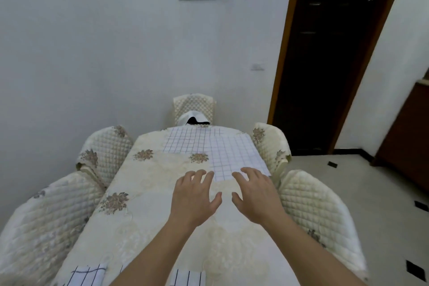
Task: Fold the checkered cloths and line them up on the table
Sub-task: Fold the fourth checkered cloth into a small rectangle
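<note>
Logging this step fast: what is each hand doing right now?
Left hand: open, fingers spread, holding nothing.
Right hand: open, fingers spread over the near edge of the unfolded checkered cloth, holding nothing.

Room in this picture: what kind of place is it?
Probably a home dining room: a long table under a floral tablecloth, quilted-covered chairs around it, and a wooden doorway behind.

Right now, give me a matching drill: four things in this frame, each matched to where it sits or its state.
Things:
1. nearer unfolded cloth
2. farther unfolded cloth
3. folded cloths
4. left hand

Places or states:
A. at the table's near edge
B. flat at the far end, centre-left
C. open, fingers spread, holding nothing
D. flat by the right edge, under the right hand's fingertips

Pairs: 1-D, 2-B, 3-A, 4-C
</note>
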Demonstrator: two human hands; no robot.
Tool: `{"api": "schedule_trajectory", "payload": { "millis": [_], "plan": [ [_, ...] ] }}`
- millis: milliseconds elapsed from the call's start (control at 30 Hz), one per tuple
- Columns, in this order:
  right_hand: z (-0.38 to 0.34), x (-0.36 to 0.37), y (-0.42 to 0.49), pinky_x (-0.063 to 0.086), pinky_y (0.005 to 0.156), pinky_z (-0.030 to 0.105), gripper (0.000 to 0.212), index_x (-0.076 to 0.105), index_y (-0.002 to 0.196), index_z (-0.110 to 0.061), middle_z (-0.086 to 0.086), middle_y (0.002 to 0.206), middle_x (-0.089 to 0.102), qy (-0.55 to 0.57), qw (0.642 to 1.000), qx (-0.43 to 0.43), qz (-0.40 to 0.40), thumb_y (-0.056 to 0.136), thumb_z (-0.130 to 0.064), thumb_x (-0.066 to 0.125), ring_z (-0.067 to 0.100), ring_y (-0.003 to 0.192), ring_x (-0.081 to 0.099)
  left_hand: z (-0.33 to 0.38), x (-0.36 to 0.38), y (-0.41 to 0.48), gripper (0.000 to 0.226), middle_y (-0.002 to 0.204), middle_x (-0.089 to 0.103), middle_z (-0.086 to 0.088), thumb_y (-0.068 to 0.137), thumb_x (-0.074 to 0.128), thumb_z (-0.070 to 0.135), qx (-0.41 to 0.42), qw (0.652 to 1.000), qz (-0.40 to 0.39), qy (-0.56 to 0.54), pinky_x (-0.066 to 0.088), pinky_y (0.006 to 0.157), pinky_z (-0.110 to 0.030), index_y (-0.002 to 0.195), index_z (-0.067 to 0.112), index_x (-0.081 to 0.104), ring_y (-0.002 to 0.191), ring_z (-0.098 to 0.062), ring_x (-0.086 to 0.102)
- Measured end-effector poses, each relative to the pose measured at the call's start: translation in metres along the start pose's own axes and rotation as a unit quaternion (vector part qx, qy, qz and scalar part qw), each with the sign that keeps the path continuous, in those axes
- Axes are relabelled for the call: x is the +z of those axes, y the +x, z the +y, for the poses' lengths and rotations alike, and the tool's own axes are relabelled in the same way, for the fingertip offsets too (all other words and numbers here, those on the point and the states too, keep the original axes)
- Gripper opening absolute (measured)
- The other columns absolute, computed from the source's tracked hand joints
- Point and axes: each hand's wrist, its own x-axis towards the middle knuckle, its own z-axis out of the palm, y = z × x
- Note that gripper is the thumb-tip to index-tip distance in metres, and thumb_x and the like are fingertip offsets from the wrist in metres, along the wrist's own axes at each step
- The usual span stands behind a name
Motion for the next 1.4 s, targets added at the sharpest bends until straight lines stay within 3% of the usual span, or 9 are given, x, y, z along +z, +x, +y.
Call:
{"api": "schedule_trajectory", "payload": {
  "millis": [167, 300, 400, 467, 533, 667, 967, 1167, 1400],
  "plan": [
    [0.015, -0.014, -0.005, 0.054, 0.086, 0.041, 0.052, 0.063, 0.123, -0.024, 0.005, 0.125, 0.064, -0.019, 0.999, 0.031, 0.005, 0.077, -0.048, 0.069, 0.024, 0.114, 0.062, 0.015, -0.007, 0.018, 0.062, 0.115, 0.069, 0.001, 0.083, 0.04, 0.063, 0.033, 0.999, 0.008, 0.015, 0.052, 0.081, -0.043, 0.122, 0.023, 0.065, 0.101, -0.026, 0.064],
    [0.037, -0.028, -0.017, 0.045, 0.097, 0.042, 0.052, 0.051, 0.135, -0.025, 0.004, 0.141, 0.052, -0.026, 0.997, 0.068, -0.009, 0.089, -0.047, 0.056, 0.025, 0.125, 0.052, 0.037, -0.008, 0.035, 0.061, 0.115, 0.069, 0.002, 0.083, 0.039, 0.063, 0.071, 0.997, 0.009, -0.003, 0.052, 0.079, -0.042, 0.122, 0.023, 0.064, 0.099, -0.025, 0.064],
    [0.058, -0.037, -0.035, 0.043, 0.098, 0.041, 0.048, 0.049, 0.132, -0.025, 0.003, 0.136, 0.053, -0.043, 0.993, 0.112, -0.011, 0.09, -0.047, 0.05, 0.026, 0.121, 0.051, 0.064, 0.0, 0.045, 0.06, 0.115, 0.068, 0.002, 0.084, 0.041, 0.063, 0.119, 0.993, 0.008, -0.018, 0.053, 0.076, -0.041, 0.122, 0.023, 0.064, 0.097, -0.025, 0.065],
    [0.076, -0.044, -0.053, 0.044, 0.096, 0.041, 0.044, 0.054, 0.126, -0.024, 0.004, 0.131, 0.055, -0.062, 0.988, 0.143, -0.01, 0.089, -0.048, 0.049, 0.026, 0.119, 0.052, 0.089, 0.006, 0.049, 0.06, 0.112, 0.069, 0.0, 0.084, 0.041, 0.063, 0.152, 0.988, 0.002, -0.036, 0.053, 0.073, -0.041, 0.12, 0.021, 0.066, 0.094, -0.026, 0.065],
    [0.096, -0.053, -0.076, 0.041, 0.101, 0.041, 0.047, 0.05, 0.132, -0.025, 0.003, 0.138, 0.049, -0.084, 0.979, 0.182, -0.025, 0.092, -0.048, 0.046, 0.026, 0.125, 0.048, 0.119, 0.012, 0.051, 0.059, 0.109, 0.07, -0.001, 0.084, 0.04, 0.062, 0.187, 0.981, -0.003, -0.054, 0.052, 0.071, -0.041, 0.116, 0.02, 0.067, 0.092, -0.027, 0.064],
    [0.14, -0.076, -0.126, 0.034, 0.108, 0.039, 0.052, 0.04, 0.143, -0.029, 0.001, 0.15, 0.039, -0.104, 0.959, 0.262, -0.031, 0.095, -0.049, 0.044, 0.023, 0.134, 0.041, 0.187, 0.018, 0.051, 0.06, 0.113, 0.066, 0.002, 0.085, 0.033, 0.063, 0.257, 0.962, -0.014, -0.09, 0.048, 0.077, -0.04, 0.122, 0.024, 0.06, 0.097, -0.025, 0.06],
    [0.228, -0.109, -0.207, 0.033, 0.11, 0.04, 0.055, 0.037, 0.146, -0.03, 0.001, 0.15, 0.04, -0.124, 0.916, 0.379, -0.035, 0.095, -0.049, 0.046, 0.022, 0.137, 0.038, 0.333, 0.034, 0.054, 0.063, 0.121, 0.063, 0.003, 0.088, 0.03, 0.066, 0.385, 0.913, -0.021, -0.133, 0.048, 0.086, -0.039, 0.132, 0.026, 0.052, 0.105, -0.02, 0.058],
    [0.314, -0.105, -0.228, 0.034, 0.11, 0.041, 0.055, 0.037, 0.147, -0.028, 0.002, 0.151, 0.039, -0.106, 0.911, 0.396, -0.035, 0.096, -0.049, 0.044, 0.023, 0.137, 0.038, 0.424, 0.065, 0.072, 0.062, 0.125, 0.061, 0.003, 0.091, 0.032, 0.066, 0.412, 0.904, -0.025, -0.115, 0.047, 0.088, -0.036, 0.134, 0.026, 0.049, 0.107, -0.021, 0.057],
    [0.464, -0.09, -0.242, 0.035, 0.109, 0.041, 0.056, 0.036, 0.147, -0.028, 0.003, 0.151, 0.038, -0.07, 0.916, 0.392, -0.048, 0.095, -0.048, 0.045, 0.023, 0.137, 0.037, 0.551, 0.12, 0.113, 0.059, 0.13, 0.06, 0.004, 0.092, 0.037, 0.064, 0.375, 0.92, -0.048, -0.108, 0.046, 0.09, -0.036, 0.136, 0.027, 0.049, 0.114, -0.021, 0.056]
  ]
}}
